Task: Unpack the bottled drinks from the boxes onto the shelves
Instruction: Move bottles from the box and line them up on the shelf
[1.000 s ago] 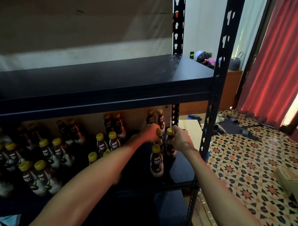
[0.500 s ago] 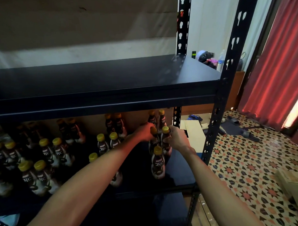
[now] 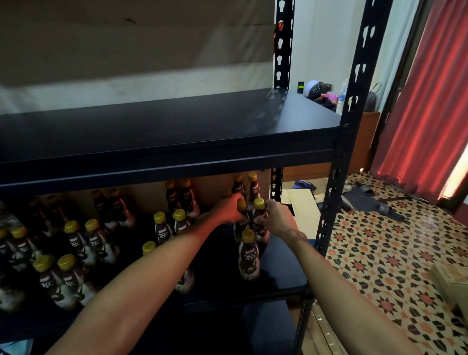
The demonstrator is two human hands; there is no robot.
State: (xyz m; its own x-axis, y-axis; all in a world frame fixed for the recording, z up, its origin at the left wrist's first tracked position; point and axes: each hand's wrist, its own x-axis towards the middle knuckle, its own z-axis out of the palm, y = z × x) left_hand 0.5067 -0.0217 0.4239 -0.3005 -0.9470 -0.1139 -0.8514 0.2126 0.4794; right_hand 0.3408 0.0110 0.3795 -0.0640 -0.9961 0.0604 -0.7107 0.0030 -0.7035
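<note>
While each hand holds one bottle by the neck, the head view shows a pair being set side by side. The left hand [image 3: 230,209] curls round a yellow-capped bottle [image 3: 241,204], and the right hand [image 3: 277,217] grasps its neighbour [image 3: 259,203]; the two bottles are touching between the hands. Both are upright over the middle shelf [image 3: 280,258]. Their bases are hidden, so I cannot tell whether they are set down yet. The high grip probably lets the pair be nudged into line. Just beyond the fingers a back pair [image 3: 245,189] stands against the rear. Nearer the person than the hands is a single bottle [image 3: 248,254], which seems to want a partner. Rows of pairs [image 3: 77,243] stand beyond the left hand's outer side, hence the twos. The upper shelf [image 3: 172,131] overhangs both wrists, likely why the arms reach in low.
</note>
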